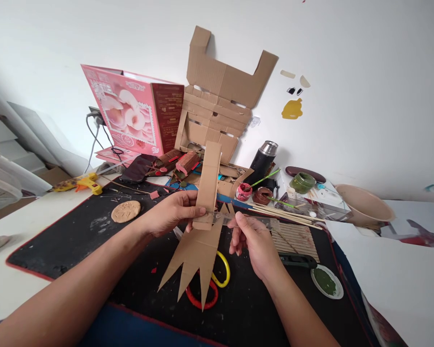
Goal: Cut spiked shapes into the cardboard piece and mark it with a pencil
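My left hand (173, 212) grips a long cardboard strip (208, 178) near its lower end, thumb on the front face. The strip stands upright over the mat. Across its lower part lies a clear ruler (222, 219), and the thumb of my left hand is at its end. My right hand (251, 236) holds the ruler's other side between thumb and fingers. Below both hands rests a cardboard piece (193, 253) with zigzag points. Partly under it are scissors (222, 279) with one yellow and one red handle loop.
On the black mat (141, 255) are a round clay disc (126, 212), a utility knife (296, 260) and a dish of green paint (327, 281). Behind stand paint jars (244, 192), a black thermos (262, 161), a pink box (130, 111) and cut cardboard (217, 82). A glue gun (88, 183) lies left.
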Tool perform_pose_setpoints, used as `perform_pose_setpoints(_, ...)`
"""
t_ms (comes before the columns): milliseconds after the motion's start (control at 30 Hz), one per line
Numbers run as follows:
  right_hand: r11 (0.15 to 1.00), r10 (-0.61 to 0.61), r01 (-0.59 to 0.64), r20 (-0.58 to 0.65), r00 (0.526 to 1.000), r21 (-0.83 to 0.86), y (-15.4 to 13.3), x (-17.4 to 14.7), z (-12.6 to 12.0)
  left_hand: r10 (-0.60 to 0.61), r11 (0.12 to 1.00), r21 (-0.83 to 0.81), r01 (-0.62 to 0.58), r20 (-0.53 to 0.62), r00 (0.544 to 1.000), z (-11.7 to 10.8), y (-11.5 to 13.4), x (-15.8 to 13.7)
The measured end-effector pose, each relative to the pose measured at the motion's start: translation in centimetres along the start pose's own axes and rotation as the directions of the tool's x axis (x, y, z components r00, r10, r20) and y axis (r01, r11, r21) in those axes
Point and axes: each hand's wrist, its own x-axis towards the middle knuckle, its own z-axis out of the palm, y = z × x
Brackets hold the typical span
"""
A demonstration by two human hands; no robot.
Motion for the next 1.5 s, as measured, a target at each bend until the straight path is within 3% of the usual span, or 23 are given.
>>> perform_pose_setpoints(400,1.000,-0.001,0.001,0.018,1.000,0.011,0.1,0.1,0.0,0.017,1.000,-0.003,-0.017,-0.016,1.000,-0.1,-0.2,0.1)
perform_pose_setpoints(600,1.000,-0.016,0.016,0.082,0.997,-0.004,0.0,-0.1,0.0,0.034,0.999,-0.019,-0.035,-0.044,0.998,-0.2,-0.1,0.1)
perform_pose_setpoints(700,0.999,-0.043,0.044,0.078,0.996,-0.012,0.0,-0.1,-0.2,0.112,0.990,-0.075,-0.123,-0.141,0.984,-0.6,0.3,0.4)
perform_pose_setpoints(800,0.995,-0.100,0.099,-0.023,0.995,-0.029,-0.1,0.2,-0.6,0.226,0.947,-0.158,-0.281,-0.297,0.928,-1.3,0.7,0.8)
perform_pose_setpoints(900,0.975,-0.184,0.167,-0.114,0.976,-0.145,-0.1,0.5,-1.1,0.270,0.899,-0.220,-0.378,-0.399,0.876,-1.9,0.8,1.2)
perform_pose_setpoints(1000,0.942,-0.237,0.201,-0.111,0.965,-0.268,0.4,0.5,-1.2,0.261,0.885,-0.244,-0.395,-0.441,0.858,-2.1,0.6,1.5)
perform_pose_setpoints(1267,0.836,-0.253,0.218,-0.002,0.967,-0.503,2.9,0.3,0.2,0.237,0.900,-0.247,-0.360,-0.417,0.878,-1.6,0.5,1.7)
perform_pose_setpoints(1500,0.677,-0.271,0.190,-0.001,0.963,-0.711,2.0,1.5,0.7,0.219,0.886,-0.303,-0.350,-0.393,0.893,-1.9,0.0,1.9)
